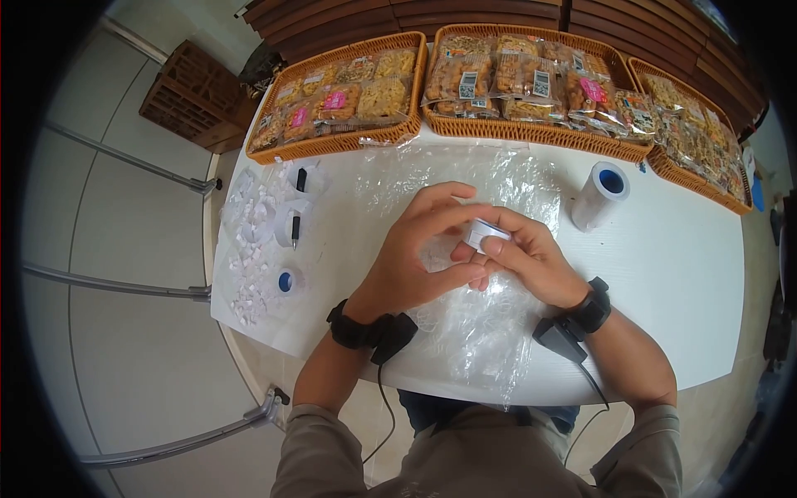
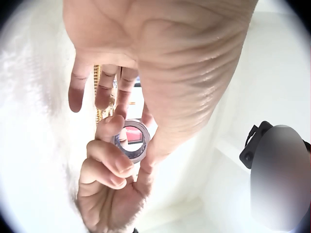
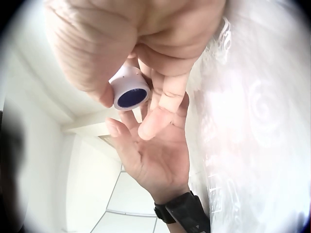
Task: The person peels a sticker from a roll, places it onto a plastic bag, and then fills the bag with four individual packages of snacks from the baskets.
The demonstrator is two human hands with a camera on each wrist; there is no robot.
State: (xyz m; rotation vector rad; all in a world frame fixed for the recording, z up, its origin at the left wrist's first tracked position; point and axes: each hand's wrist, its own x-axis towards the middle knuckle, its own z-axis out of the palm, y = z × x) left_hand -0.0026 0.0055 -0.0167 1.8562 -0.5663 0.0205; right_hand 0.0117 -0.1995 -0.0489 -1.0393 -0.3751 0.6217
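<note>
A small white label roll (image 1: 478,236) with a blue core sits in my right hand (image 1: 538,264), pinched between thumb and fingers over the middle of the table. The right wrist view shows the roll (image 3: 120,83) with its blue-lined opening facing the camera. My left hand (image 1: 397,259) curves round the near side of it, index finger reaching to the roll's far edge and thumb close to the right fingers. Looking from the left wrist, the roll (image 2: 146,135) appears end-on as a ring, while several left fingers (image 2: 77,87) extend loosely past it.
Crinkled clear plastic (image 1: 523,178) covers the table's middle. Wicker baskets (image 1: 332,149) of packaged snacks line the back. A large white roll (image 1: 591,207) stands at right. Paper scraps (image 1: 249,236), two black pens (image 1: 295,228) and another small roll (image 1: 295,283) lie at left.
</note>
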